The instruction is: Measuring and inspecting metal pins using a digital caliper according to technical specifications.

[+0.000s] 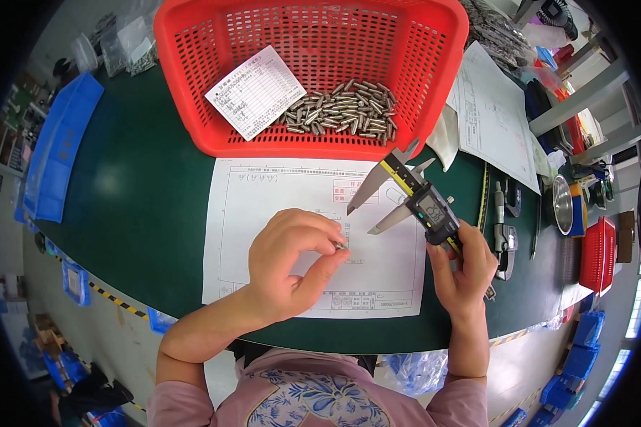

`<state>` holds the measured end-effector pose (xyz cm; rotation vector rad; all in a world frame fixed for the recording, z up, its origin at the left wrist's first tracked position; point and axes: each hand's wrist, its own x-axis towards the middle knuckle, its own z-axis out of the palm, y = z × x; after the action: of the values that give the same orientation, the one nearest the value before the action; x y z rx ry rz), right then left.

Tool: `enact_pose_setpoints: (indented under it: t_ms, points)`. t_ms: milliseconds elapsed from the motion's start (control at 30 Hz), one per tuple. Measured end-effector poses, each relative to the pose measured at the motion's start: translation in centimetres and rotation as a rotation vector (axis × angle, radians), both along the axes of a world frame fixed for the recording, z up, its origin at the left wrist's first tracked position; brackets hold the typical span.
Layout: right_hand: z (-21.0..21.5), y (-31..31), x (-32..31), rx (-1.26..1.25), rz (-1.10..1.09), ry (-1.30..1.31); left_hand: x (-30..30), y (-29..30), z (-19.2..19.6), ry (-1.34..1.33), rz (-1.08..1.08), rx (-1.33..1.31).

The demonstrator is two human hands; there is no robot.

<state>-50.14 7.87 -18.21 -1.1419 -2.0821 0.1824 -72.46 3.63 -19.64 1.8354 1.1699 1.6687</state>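
Note:
Over a printed drawing sheet [292,192], my left hand [292,260] pinches a small metal pin [339,245] between thumb and fingertips. Most of the pin is hidden by the fingers. My right hand [466,267] is closed around a digital caliper [434,213], whose lit display faces up. The caliper's jaws stand apart with nothing between them, pointing left toward the pin but not touching it. Beyond the sheet, a red plastic basket [292,148] contains a heap of short metal pins [352,107] and a white filled-in form card [256,92].
A blue tray [63,149] lies at the left of the green table [142,199]. To the right are a micrometer [504,242], a metal bowl [562,205], a small red basket [597,255] and another drawing sheet [495,114]. Bagged parts [132,46] lie at the back left.

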Motion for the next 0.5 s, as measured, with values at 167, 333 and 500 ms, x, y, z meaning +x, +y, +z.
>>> enact_pose_setpoints:
  t_ms: [167,333,500]
  points:
    - [0.13,0.04,-0.01,0.001,0.006,0.001,-0.24,0.07,0.41,0.080,0.014,0.026]
    - [0.25,-0.07,0.01,-0.002,0.006,0.032,-0.32,0.12,0.72,0.266,0.099,0.200]
    - [0.25,-0.12,0.02,-0.008,0.030,0.035,-0.32,0.04,0.66,0.282,0.112,0.259]
